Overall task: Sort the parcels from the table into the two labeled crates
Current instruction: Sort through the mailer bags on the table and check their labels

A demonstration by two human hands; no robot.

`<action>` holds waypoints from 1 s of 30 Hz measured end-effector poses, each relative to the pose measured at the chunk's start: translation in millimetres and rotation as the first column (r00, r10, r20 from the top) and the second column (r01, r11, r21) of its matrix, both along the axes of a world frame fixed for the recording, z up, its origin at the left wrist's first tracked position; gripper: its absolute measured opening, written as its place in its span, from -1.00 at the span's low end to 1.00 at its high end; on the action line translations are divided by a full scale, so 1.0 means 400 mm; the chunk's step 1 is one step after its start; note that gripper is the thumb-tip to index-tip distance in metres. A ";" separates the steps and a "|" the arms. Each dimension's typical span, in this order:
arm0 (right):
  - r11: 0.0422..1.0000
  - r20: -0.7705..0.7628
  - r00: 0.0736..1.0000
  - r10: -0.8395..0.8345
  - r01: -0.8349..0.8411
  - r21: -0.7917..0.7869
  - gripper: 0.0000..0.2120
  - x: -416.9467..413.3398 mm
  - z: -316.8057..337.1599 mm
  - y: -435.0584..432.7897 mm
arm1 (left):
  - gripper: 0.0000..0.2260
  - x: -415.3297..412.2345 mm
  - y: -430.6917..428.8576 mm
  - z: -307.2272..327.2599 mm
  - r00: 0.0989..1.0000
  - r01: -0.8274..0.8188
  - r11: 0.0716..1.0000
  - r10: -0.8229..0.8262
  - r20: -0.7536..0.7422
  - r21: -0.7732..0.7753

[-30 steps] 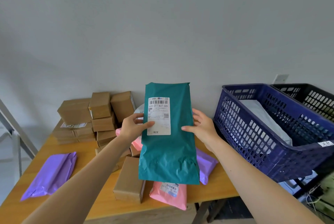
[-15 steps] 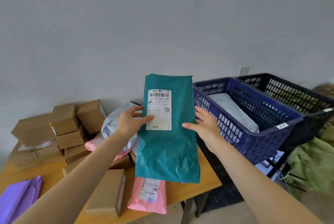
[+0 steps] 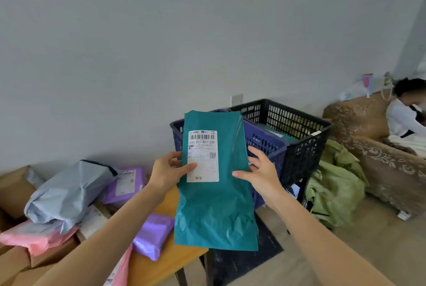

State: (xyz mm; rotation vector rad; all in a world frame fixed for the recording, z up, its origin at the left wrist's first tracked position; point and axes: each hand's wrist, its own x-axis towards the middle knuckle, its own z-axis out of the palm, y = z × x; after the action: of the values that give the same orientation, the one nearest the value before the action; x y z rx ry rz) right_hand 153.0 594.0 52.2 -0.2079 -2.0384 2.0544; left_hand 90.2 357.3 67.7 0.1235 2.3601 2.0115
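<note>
The teal parcel (image 3: pixel 216 184) is held upright in the air, its long axis running 12 to 6 o'clock with the top leaning slightly toward 1 o'clock, and its white label (image 3: pixel 202 156) faces the camera, barcode uppermost. The left hand (image 3: pixel 166 170) pinches its 9 o'clock edge, thumb pressed on the label's lower corner, fingers curled behind. The right hand (image 3: pixel 262 175) holds the 3 o'clock edge, thumb on the front, fingers spread behind the edge. Behind the parcel, toward 1 o'clock, stands the blue crate (image 3: pixel 265 142), with the black crate (image 3: pixel 302 154) touching its far side at 2 o'clock. At 7 o'clock lies the tabletop (image 3: pixel 161 265), carrying a purple parcel (image 3: pixel 152 235), and further toward 9 o'clock a grey parcel (image 3: pixel 69 191) resting on a pink parcel (image 3: pixel 34 237)
</note>
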 end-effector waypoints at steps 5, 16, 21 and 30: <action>0.998 0.027 0.998 -0.056 0.056 0.014 -0.19 0.051 -0.013 0.221 | -0.69 0.030 0.234 -0.007 0.999 0.049 0.998 -0.049 0.009 -0.041; 0.990 0.064 0.988 -0.144 0.144 0.013 -0.19 0.070 -0.039 0.589 | -0.71 0.012 0.615 -0.033 0.986 0.159 0.982 -0.154 0.060 -0.099; 0.986 0.090 0.982 -0.169 0.168 0.019 -0.21 -0.012 -0.067 0.734 | -0.74 -0.084 0.759 -0.056 0.979 0.195 0.976 -0.187 0.087 -0.097; 0.992 0.164 0.979 -0.122 0.113 0.064 -0.33 -0.265 -0.079 0.976 | -0.77 -0.314 0.993 -0.102 0.969 0.170 0.985 -0.165 0.184 -0.012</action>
State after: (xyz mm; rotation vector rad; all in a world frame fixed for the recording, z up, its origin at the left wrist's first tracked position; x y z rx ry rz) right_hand 46.9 984.4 20.7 -0.4953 -2.1188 1.9677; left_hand -35.4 754.6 26.9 0.1272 2.1856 1.8297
